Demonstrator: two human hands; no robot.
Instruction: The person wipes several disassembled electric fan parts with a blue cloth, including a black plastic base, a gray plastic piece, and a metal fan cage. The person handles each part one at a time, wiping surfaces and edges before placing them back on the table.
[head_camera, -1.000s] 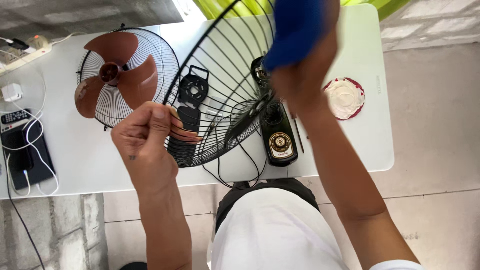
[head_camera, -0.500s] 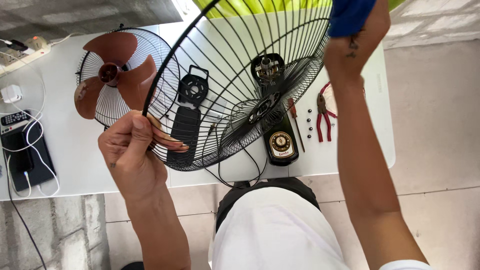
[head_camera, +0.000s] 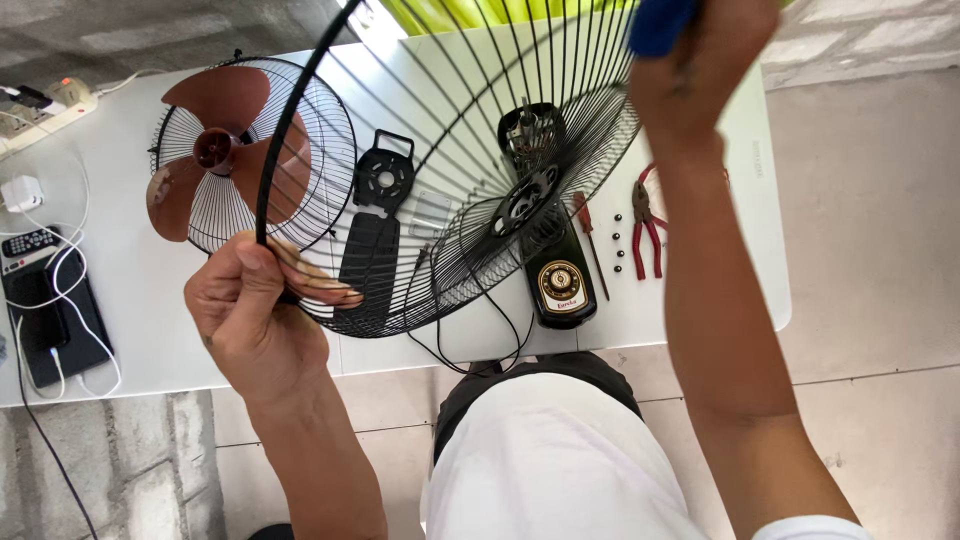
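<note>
Black wire guard (head_camera: 450, 150) — two hands.

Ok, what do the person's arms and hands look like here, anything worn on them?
Both hands are bare: no gloves, rings or watch visible. The left hand has long, pale-painted fingernails. The right hand is blurred, with a small dark mark near the wrist. Both forearms are uncovered; a white sleeve edge shows on the right arm.

White counter (head_camera: 130, 330), standing on a tiled floor (head_camera: 880, 300). Lying on it, from left: a dark phone (head_camera: 62, 330) with white cable, a remote control (head_camera: 25, 245), a wire guard carrying a brown fan blade (head_camera: 225, 150), black plastic housing parts (head_camera: 375, 230), a black fan body (head_camera: 555, 270), a screwdriver (head_camera: 590, 240), and red-handled pliers (head_camera: 645, 235).
</note>
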